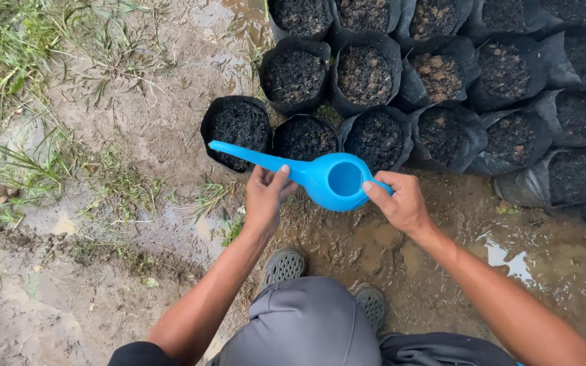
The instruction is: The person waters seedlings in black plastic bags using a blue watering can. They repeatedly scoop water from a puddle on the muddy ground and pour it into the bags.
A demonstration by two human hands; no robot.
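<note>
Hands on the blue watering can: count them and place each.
2. The left hand supports the spout where it meets the blue watering can; the right hand grips its handle side. None seems hidden.

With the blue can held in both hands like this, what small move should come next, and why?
Probably tip the can a little further toward its spout. The spout tip already hangs over the nearest soil bag, the left hand steadies the spout and the right hand holds the back of the can, but no water is seen leaving the spout.
</note>
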